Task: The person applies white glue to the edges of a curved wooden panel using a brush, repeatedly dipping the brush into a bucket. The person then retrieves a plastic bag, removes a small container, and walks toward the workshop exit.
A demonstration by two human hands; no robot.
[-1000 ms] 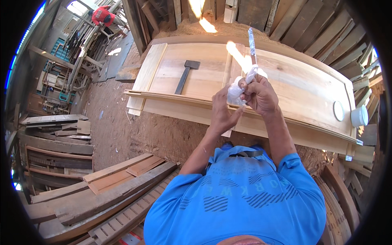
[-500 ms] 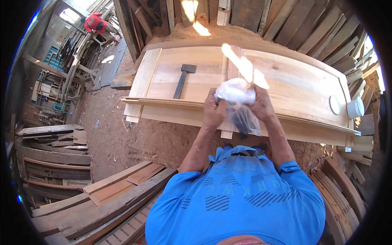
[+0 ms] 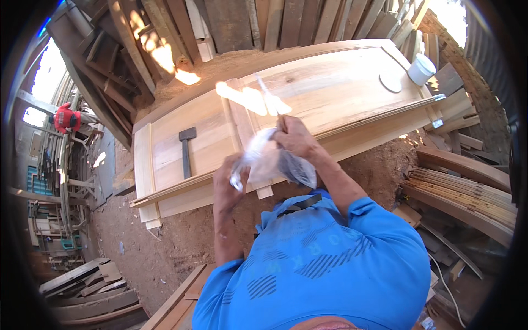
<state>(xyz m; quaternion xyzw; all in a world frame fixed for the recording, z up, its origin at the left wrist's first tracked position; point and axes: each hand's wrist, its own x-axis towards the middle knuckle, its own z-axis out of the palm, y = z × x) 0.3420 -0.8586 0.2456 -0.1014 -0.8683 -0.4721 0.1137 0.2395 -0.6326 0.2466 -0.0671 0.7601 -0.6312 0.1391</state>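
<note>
A clear plastic bag, blurred by motion, stretches between my hands above the near edge of a pale wooden panelled door. Something dark lies inside its lower right part; its kind does not show. My right hand is closed on the bag's upper right side. Lower and to the left, my left hand is closed round the bag's other side, its fingers partly smeared. A hammer with a dark block head and dark handle rests on the door's left panel, apart from both hands.
On the door's right end stand a white tub and a round white lid. Boards lean along the back. Stacked timber lies at the right, more at lower left. A person in red bends at far left.
The view has swung, so the door appears tilted and farther left. My hands have shifted from side by side to right hand higher, with the bag spread out between them.
</note>
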